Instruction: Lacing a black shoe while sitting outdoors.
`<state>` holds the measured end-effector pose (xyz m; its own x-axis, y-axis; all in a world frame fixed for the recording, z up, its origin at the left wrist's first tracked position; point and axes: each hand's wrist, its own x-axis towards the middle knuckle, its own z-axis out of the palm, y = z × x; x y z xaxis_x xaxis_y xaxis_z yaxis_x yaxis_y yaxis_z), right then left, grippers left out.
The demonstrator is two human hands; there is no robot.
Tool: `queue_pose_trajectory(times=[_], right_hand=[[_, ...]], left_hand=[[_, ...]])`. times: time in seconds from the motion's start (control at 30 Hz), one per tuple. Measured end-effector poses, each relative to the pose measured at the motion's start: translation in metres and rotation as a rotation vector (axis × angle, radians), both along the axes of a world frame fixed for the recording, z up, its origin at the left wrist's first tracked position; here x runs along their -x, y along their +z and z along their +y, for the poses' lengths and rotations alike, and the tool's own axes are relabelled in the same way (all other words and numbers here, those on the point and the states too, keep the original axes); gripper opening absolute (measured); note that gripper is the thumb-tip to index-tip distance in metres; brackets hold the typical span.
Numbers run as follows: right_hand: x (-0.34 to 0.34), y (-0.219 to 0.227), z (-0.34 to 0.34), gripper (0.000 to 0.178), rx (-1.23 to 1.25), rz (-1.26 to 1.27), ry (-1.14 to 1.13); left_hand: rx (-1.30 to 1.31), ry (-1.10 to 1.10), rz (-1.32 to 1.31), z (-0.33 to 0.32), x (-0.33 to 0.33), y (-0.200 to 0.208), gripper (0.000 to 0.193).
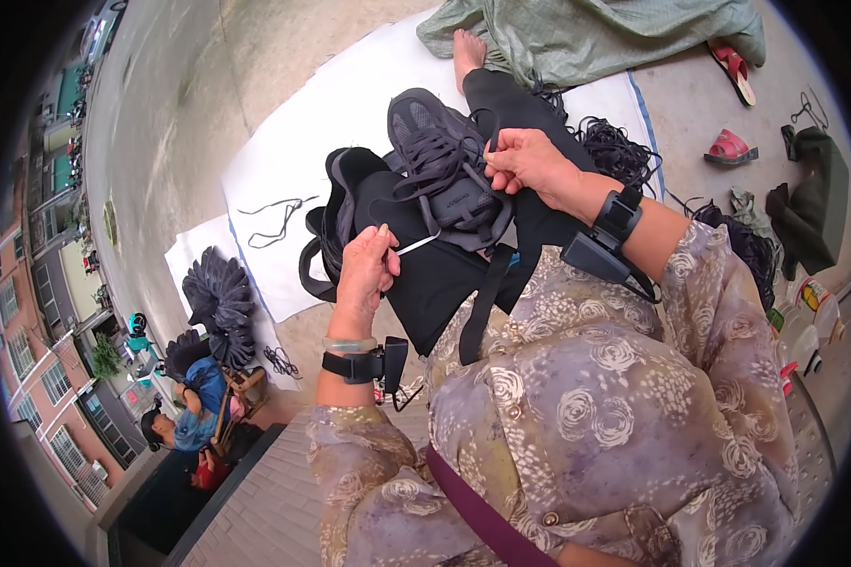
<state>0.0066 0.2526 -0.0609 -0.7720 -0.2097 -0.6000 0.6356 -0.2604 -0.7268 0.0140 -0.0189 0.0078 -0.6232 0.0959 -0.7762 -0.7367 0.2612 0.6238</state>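
Note:
A dark grey shoe upper [440, 142], partly threaded with flat dark laces [437, 163], lies across my lap. My left hand [367, 269] is closed on a thin, pale stick-like tool [418, 245] that points toward the tongue end of the upper. On the other side of the upper, my right hand [531, 170] pinches a dark shoelace [490, 128] between thumb and fingertips. More dark uppers [342, 189] are stacked against my left thigh. A black strap [487, 307] hangs down beside my lap.
White sheeting [284, 170] covers the ground, with a loose lace [279, 222] on it. A pile of laces [615, 146] lies right of my leg, near pink slippers [728, 146]. At left, a person [194, 416] sits by bundled dark uppers [222, 302]. A green tarp [596, 38] lies ahead.

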Motion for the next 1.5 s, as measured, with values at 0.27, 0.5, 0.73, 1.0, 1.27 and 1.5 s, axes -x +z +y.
queue_pose_trajectory(times=[0.27, 0.5, 0.73, 1.0, 1.27, 1.5], right_hand=[[0.001, -0.005, -0.004, 0.007, -0.027, 0.015, 0.01], [0.003, -0.021, -0.014, 0.011, -0.425, 0.236, 0.103], [-0.007, -0.023, -0.023, 0.022, -0.967, 0.886, 0.056], [-0.002, 0.01, -0.011, 0.024, -0.809, 0.527, 0.247], [-0.005, 0.023, -0.06, 0.018, -0.3, 0.118, 0.459], [-0.002, 0.006, -0.087, 0.017, -0.403, 0.064, 0.387]], left_hand=[[-0.088, 0.074, 0.067, 0.01, -0.006, -0.013, 0.019], [-0.152, 0.059, 0.093, 0.008, -0.005, -0.018, 0.018], [-0.232, 0.256, 0.161, 0.01, -0.006, -0.023, 0.005], [-0.095, 0.27, 0.291, 0.022, 0.001, -0.033, 0.003], [0.098, 0.186, 0.509, 0.043, 0.007, -0.057, 0.006], [0.296, 0.132, 0.774, 0.049, 0.008, -0.088, 0.015]])
